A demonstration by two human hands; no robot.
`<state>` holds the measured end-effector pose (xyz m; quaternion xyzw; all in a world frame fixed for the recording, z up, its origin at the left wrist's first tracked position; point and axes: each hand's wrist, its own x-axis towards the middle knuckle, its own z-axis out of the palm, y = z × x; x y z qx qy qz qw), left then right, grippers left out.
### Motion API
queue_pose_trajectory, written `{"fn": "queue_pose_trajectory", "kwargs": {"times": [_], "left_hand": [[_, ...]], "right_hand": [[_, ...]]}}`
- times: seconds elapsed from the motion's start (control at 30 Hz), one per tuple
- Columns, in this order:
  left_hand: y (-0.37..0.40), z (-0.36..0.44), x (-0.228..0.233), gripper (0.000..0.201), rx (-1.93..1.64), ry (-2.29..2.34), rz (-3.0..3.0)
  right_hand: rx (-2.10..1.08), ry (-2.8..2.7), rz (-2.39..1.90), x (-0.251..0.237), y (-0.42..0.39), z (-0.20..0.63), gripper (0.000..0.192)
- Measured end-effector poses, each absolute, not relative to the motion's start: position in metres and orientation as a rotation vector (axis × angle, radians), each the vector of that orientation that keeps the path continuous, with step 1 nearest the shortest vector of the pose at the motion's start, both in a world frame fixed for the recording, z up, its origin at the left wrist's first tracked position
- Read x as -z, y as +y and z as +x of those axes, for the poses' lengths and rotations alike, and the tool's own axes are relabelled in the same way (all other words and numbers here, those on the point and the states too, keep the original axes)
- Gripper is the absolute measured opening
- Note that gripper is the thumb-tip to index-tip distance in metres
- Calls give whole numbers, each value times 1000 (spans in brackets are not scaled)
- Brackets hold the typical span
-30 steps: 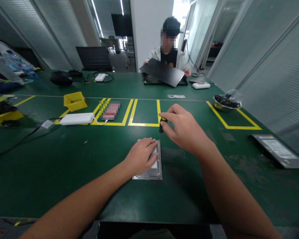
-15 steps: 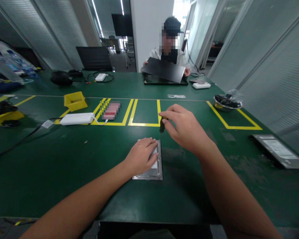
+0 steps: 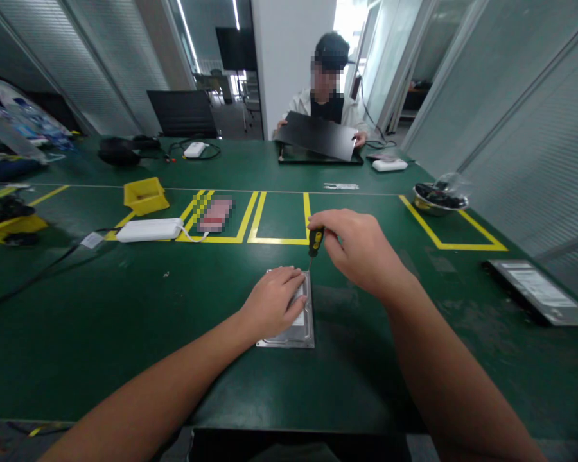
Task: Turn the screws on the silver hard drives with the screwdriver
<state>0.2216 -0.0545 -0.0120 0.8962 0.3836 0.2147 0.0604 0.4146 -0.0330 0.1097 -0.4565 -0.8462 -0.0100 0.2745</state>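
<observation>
Hard drive (image 3: pixel 304 321) on table (image 3: pixel 125 321), screwdriver (image 3: pixel 315 241) behind it

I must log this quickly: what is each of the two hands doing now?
Left hand: open, pressed flat on the silver rectangular metal drive.
Right hand: closed, holding the small black-and-yellow screwdriver upright at the drive's far corner.

Around my hands the worktop (image 3: pixel 125 333) lies bare: open green surface runs from the metal drive (image 3: pixel 293 321) to the near edge, and wide to the near left and right corners. Toward the far edge, the white power pack (image 3: pixel 149 229) and yellow tray (image 3: pixel 144 194) block the left, with a cable (image 3: pixel 29 276) trailing across. By the right edge sit a flat panel (image 3: pixel 539 292) and a bowl (image 3: pixel 438 197).
</observation>
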Motion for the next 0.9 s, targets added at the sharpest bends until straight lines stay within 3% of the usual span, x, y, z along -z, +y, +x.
{"fn": "queue_pose_trajectory", "kwargs": {"times": [0.17,0.37,0.53,0.7,0.9], "left_hand": [[-55,222,12,42,-638,1165,2715],[-55,222,11,40,-656,1157,2713],[-55,222,13,40,-677,1153,2708],[-54,223,13,41,-658,1159,2709],[-55,222,13,40,-670,1154,2710]], "right_hand": [[2,-2245,-1166,-109,-33,415,30],[0,-2192,-1118,-110,-34,412,10],[1,-2186,-1142,-110,-32,414,11],[35,-2216,-1148,-108,-31,416,27],[-22,-2161,-1109,-107,-29,413,8]]}}
